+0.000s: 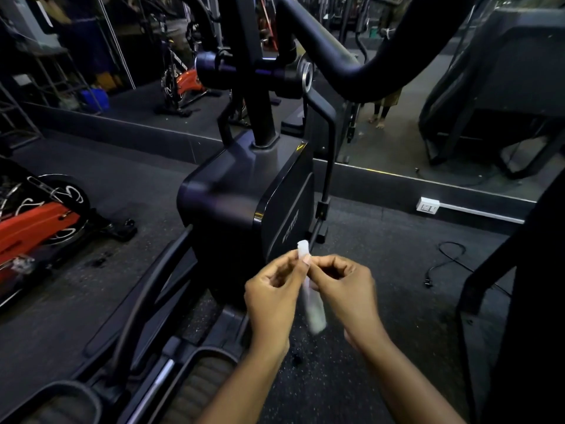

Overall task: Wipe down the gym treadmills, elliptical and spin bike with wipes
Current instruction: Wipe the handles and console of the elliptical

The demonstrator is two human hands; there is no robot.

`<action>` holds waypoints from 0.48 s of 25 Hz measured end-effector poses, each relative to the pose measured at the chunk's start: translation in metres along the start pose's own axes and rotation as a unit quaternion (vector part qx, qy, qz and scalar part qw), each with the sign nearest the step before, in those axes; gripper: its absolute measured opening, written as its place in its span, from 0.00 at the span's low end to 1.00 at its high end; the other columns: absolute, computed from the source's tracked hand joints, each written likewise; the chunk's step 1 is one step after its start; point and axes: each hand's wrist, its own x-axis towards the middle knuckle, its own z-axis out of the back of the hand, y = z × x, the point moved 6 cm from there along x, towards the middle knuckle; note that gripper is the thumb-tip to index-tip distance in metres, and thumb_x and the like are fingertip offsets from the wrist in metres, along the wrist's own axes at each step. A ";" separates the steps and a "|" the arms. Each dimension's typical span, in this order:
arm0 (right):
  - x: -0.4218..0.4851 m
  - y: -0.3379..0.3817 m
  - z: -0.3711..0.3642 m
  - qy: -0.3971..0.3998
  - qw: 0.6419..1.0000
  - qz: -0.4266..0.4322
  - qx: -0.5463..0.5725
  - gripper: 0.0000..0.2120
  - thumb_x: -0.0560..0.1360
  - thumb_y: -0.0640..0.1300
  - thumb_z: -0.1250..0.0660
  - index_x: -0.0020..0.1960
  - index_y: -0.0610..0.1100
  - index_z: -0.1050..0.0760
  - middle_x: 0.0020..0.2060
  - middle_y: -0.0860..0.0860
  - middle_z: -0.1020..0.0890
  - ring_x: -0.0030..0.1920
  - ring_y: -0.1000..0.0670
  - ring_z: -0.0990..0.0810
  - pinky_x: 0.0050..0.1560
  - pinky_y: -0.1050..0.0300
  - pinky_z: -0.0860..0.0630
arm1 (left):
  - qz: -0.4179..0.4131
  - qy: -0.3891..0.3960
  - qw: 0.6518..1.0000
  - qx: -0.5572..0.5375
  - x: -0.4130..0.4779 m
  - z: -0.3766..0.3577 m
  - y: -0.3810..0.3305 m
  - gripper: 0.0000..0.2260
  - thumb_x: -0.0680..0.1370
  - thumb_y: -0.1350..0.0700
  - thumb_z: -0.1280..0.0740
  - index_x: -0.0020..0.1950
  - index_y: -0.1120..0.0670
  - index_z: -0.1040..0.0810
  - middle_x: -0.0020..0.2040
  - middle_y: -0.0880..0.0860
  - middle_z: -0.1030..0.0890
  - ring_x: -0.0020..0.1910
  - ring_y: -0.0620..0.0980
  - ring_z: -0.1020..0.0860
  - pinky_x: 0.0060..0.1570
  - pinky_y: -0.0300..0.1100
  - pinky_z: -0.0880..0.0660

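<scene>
Our left hand (272, 289) and right hand (345, 286) pinch the rolled white wipe (316, 313) (long axis upright); the black elliptical housing (244, 191) lies just beyond.

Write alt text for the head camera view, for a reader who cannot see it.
The left hand and right hand pinch a white wipe before a black elliptical. A red spin bike stands at left.

A white wall socket (428, 206) is mounted at three o'clock; a black cable (428, 281) is seen lying on the floor (382, 240) at four o'clock.
</scene>
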 end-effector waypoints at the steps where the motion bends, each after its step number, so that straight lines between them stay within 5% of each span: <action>1: -0.003 0.000 -0.004 0.019 1.000 -0.006 0.018 0.01 0.70 0.44 0.28 0.41 0.47 0.18 0.37 0.51 0.15 0.42 0.51 0.17 0.46 0.53 0.20 | 0.039 0.003 0.999 -0.036 0.001 0.000 0.004 0.06 0.72 0.63 0.30 0.44 0.53 0.17 0.40 0.51 0.15 0.40 0.45 0.17 0.38 0.34 0.22; 6: -0.001 -0.005 0.001 0.026 0.990 -0.079 0.112 0.04 0.72 0.37 0.31 0.46 0.37 0.20 0.38 0.43 0.16 0.37 0.49 0.17 0.39 0.58 0.19 | 0.145 0.019 0.982 -0.123 0.011 0.008 0.010 0.04 0.76 0.64 0.35 0.44 0.61 0.21 0.35 0.55 0.17 0.34 0.46 0.18 0.39 0.38 0.20; 12: -0.003 -0.005 0.003 0.035 0.989 -0.080 0.119 0.04 0.72 0.37 0.31 0.46 0.37 0.20 0.39 0.43 0.16 0.38 0.50 0.17 0.37 0.61 0.21 | 0.129 0.035 0.988 -0.083 -0.003 -0.004 0.012 0.05 0.76 0.62 0.33 0.50 0.61 0.21 0.47 0.61 0.17 0.47 0.58 0.18 0.51 0.52 0.21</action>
